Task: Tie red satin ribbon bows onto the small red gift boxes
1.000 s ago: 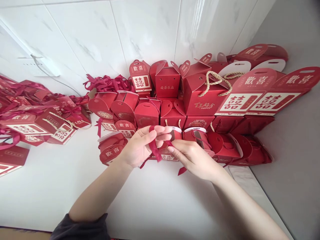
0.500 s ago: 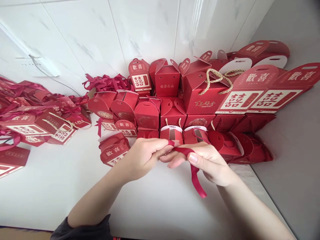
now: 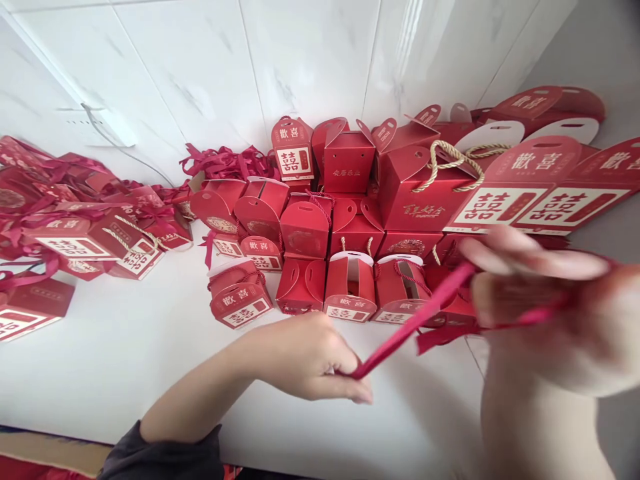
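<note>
A dark pink ribbon point(image 3: 415, 321) runs taut between my hands, over the white tabletop point(image 3: 175, 373). My left hand point(image 3: 315, 360) pinches one end between thumb and fingers, just in front of the small red boxes. At the right, my right hand point(image 3: 545, 300) is raised higher and smeared by motion, with the ribbon passing over its fingers and across its palm. A short ribbon tail hangs beside that hand. Behind stand rows of red gift boxes point(image 3: 305, 230), some with cord handles; my right hand hides part of the rows.
More red boxes with ribbons point(image 3: 75, 233) are piled at the left. A heap of loose ribbons point(image 3: 227, 162) lies by the tiled wall point(image 3: 310, 60). A wall socket point(image 3: 105, 127) has a cable running down behind the boxes. A grey surface bounds the right side.
My hands have moved apart, stretching the ribbon between them. The left hand came lower and nearer; the right moved right and up. The view has shifted slightly.
</note>
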The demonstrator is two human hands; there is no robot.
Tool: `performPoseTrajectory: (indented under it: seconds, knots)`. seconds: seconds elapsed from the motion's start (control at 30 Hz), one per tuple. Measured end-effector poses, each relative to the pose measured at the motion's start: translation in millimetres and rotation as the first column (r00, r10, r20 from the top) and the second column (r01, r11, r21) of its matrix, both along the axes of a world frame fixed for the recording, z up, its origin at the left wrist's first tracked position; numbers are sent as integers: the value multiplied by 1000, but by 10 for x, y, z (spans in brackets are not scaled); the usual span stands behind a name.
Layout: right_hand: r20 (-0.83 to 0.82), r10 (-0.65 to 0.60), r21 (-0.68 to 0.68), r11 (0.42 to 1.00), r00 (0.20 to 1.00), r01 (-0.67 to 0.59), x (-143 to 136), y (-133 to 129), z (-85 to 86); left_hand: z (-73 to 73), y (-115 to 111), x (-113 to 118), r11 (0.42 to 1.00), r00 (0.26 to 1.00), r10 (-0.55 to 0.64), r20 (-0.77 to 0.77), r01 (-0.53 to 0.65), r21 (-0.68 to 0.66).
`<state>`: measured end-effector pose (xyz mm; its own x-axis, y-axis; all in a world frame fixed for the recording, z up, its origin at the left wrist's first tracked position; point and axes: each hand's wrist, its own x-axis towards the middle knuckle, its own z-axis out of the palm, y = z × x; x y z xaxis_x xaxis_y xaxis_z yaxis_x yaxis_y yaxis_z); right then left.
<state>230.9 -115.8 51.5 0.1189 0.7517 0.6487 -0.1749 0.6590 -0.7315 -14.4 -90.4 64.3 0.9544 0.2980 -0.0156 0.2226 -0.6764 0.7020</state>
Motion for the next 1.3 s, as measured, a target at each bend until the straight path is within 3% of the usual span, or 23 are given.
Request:
performPoseTrajectory:
  seconds: [0.07,0.1,0.17,0.23,0.3,0.37,0.47,0.53,0.63,0.77,0.87,1.0,1.03,1.13,1.3]
  knots:
    - [-24,-150,-12,989,988,149,144,-31,81,13,-35,-30,989,993,-114,-18,112,-101]
    - [11,-132,-54,990,991,132,194,-51,113,33,-43,-57,980,988,-150,-27,145,-135]
    - [92,63,-176,983,994,-46,233,-83,152,81,-37,-112,984,991,-112,-72,100,-149]
    - [109,341,-339,896,934,-287,194,-83,157,112,-14,-131,987,987,111,-115,-123,-103]
    - [64,511,-456,779,857,-430,102,-49,136,102,4,-84,909,914,400,-72,-406,-98]
    - [14,592,-531,687,805,-496,-5,1,100,45,4,19,811,837,546,10,-526,-258]
    - [-39,657,-580,598,753,-552,-120,52,52,-83,-12,192,711,822,560,107,-410,-571]
    - [-51,676,-597,569,735,-565,-148,60,44,-151,-7,269,643,801,583,139,-349,-682]
    - [-64,717,-621,516,694,-590,-150,59,56,-196,26,303,590,770,625,132,-355,-725]
    - [-107,743,-641,457,661,-617,-144,74,46,-211,51,275,589,767,633,105,-390,-708]
    - [-132,699,-628,489,702,-605,-111,95,8,-214,51,253,562,777,626,61,-396,-726]
    - [-61,443,-538,740,894,-403,-37,127,-15,-177,65,230,533,801,598,14,-385,-754]
    - [-45,383,-521,779,923,-349,-26,136,-11,-166,71,224,529,808,589,1,-385,-757]
    - [-79,343,-535,777,936,-330,-26,165,9,-143,93,208,563,844,537,-14,-370,-739]
    - [-189,331,-521,764,924,-380,-67,214,0,-113,117,163,724,892,448,-57,-399,-563]
